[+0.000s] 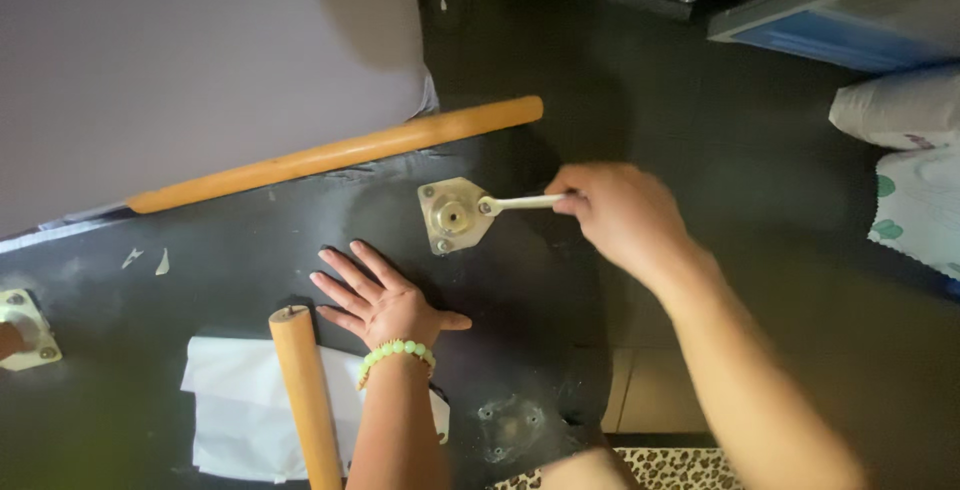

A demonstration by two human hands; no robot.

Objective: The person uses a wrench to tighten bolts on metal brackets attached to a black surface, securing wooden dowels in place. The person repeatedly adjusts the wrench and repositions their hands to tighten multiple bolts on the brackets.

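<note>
Lying on one black panel [250, 270]: two metal mounting plates [455, 215] [25, 328], two wooden legs [340, 153] [305, 395]. One small wrench [520, 203] is gripped by the right hand [620, 215] at the central plate; the left hand [385, 302] is pressed flat, open.

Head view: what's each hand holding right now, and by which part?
The right hand grips a small metal wrench by its handle end, its head on a bolt of the metal mounting plate. The left hand holds nothing, pressed flat on the black surface.
</note>
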